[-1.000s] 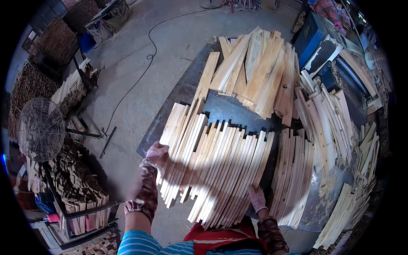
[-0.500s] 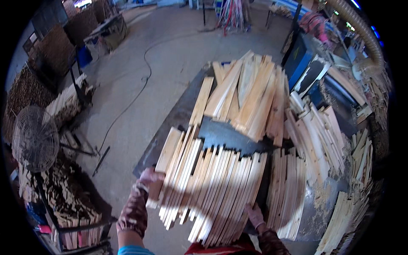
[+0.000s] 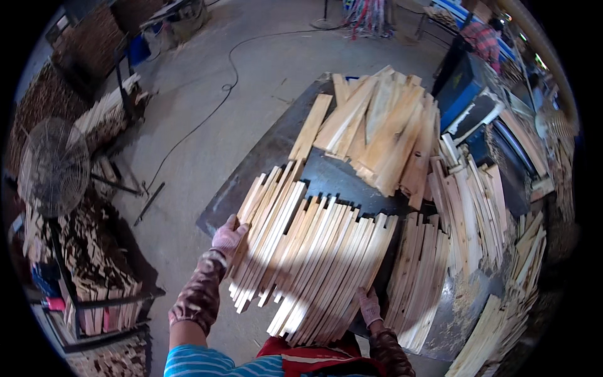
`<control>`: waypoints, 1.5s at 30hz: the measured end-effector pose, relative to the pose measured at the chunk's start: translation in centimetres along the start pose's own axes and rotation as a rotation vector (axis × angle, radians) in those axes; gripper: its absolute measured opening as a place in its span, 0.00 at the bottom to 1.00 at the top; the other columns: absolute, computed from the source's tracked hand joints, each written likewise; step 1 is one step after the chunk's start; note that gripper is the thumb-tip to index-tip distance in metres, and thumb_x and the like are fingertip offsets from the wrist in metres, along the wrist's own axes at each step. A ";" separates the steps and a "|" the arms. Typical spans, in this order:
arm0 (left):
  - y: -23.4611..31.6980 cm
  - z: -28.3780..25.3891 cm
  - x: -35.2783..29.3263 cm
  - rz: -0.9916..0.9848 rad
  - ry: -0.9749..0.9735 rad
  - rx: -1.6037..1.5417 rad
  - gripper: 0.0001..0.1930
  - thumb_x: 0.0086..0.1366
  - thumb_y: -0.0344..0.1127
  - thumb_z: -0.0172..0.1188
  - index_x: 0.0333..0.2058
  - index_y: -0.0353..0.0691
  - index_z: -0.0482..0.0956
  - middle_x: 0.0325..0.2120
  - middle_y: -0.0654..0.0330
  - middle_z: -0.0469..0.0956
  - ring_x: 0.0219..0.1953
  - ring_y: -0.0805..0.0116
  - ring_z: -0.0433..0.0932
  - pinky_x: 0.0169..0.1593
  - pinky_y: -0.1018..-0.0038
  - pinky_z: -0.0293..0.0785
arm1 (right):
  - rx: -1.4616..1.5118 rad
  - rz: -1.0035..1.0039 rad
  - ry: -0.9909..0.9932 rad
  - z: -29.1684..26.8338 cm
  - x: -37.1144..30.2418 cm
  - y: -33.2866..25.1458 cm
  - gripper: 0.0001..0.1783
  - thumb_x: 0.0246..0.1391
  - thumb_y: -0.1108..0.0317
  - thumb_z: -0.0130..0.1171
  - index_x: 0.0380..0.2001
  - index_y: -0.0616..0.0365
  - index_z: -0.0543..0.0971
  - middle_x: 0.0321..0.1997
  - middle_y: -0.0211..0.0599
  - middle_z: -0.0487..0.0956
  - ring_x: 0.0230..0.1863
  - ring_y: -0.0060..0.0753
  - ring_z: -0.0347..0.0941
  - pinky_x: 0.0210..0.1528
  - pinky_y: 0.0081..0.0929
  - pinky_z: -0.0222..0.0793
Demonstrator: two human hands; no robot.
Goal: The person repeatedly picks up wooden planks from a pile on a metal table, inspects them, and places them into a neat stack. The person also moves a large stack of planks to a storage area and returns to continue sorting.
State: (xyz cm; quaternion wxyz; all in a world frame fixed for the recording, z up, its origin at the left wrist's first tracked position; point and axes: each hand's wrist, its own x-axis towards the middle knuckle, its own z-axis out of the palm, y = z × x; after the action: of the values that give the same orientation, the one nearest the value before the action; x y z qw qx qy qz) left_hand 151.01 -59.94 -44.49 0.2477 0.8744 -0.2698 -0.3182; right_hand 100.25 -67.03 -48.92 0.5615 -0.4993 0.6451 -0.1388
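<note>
Two gloved hands are on the same fan of pale wooden slats (image 3: 314, 257), which lies across the near part of the dark metal table (image 3: 264, 160) in front of you. Your left hand (image 3: 227, 237) is at the left side of the fan, close to the left edge of the table. Its fingers curl over the outer slats there, so it grips the side of the bundle, and the thumb points up along the wood. Your right hand (image 3: 369, 306) is at the near edge of the table, on the lower right end of the fan. It lies on the ends of the slats with the fingers bent; you cannot tell from this view if it really closes around a slat or only presses on it. So the fan is between your hands, its near ends hanging over the near edge toward your body.

Just beside the fan, on its right, a second row of slats (image 3: 418, 283) lies apart from your right hand. At the far side of the table there is a heap of wider boards (image 3: 377, 135). More slats are stacked along the right edge (image 3: 471, 201). On the floor to your left stands a round wire fan (image 3: 53, 166).
</note>
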 end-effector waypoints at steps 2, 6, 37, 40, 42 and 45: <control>-5.3 2.7 1.5 0.029 0.167 -0.061 0.37 0.62 0.58 0.64 0.65 0.46 0.68 0.52 0.49 0.80 0.55 0.50 0.79 0.58 0.65 0.73 | 0.103 0.023 -0.023 0.2 0.1 0.0 0.32 0.63 0.51 0.60 0.59 0.65 0.71 0.52 0.46 0.80 0.50 0.37 0.77 0.53 0.31 0.71; -2.7 2.1 1.1 -0.001 0.088 -0.098 0.40 0.61 0.52 0.67 0.68 0.45 0.64 0.60 0.48 0.74 0.62 0.50 0.72 0.64 0.64 0.68 | 0.027 0.041 -0.015 -0.4 0.2 0.3 0.31 0.64 0.51 0.59 0.59 0.64 0.71 0.51 0.45 0.80 0.50 0.36 0.77 0.53 0.30 0.71; -5.2 -0.8 -4.3 0.256 0.614 -0.412 0.11 0.63 0.37 0.60 0.40 0.39 0.83 0.41 0.55 0.82 0.46 0.59 0.80 0.48 0.65 0.75 | -0.183 -0.032 0.005 0.2 1.0 1.4 0.30 0.67 0.52 0.53 0.60 0.67 0.68 0.57 0.59 0.77 0.55 0.49 0.76 0.58 0.38 0.69; -9.9 -3.6 -13.5 -0.402 0.489 -0.266 0.13 0.63 0.40 0.61 0.40 0.38 0.84 0.40 0.55 0.85 0.44 0.66 0.83 0.48 0.68 0.76 | -0.323 -0.254 0.002 -1.8 3.9 9.4 0.28 0.68 0.54 0.53 0.62 0.63 0.66 0.56 0.52 0.77 0.54 0.42 0.74 0.57 0.33 0.68; -14.4 -2.2 -18.9 -0.582 0.348 -0.249 0.18 0.61 0.41 0.63 0.46 0.38 0.83 0.43 0.55 0.85 0.47 0.66 0.82 0.51 0.69 0.76 | -0.198 -0.177 -0.031 -1.4 3.3 7.9 0.28 0.68 0.55 0.54 0.63 0.61 0.66 0.55 0.48 0.77 0.53 0.39 0.73 0.58 0.31 0.68; -18.9 3.0 -22.6 -0.528 0.093 -0.370 0.31 0.56 0.38 0.66 0.59 0.34 0.75 0.50 0.52 0.82 0.52 0.63 0.80 0.54 0.70 0.74 | -0.067 -0.076 -0.091 -1.0 1.1 2.7 0.29 0.68 0.52 0.54 0.63 0.61 0.66 0.54 0.45 0.77 0.53 0.38 0.73 0.58 0.32 0.68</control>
State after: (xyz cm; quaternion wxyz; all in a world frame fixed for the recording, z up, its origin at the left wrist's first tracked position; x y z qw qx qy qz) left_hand 140.14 -32.73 -48.40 0.3233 0.8680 0.0402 -0.3748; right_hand 98.23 -66.98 -51.23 0.5678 -0.5475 0.6038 -0.1155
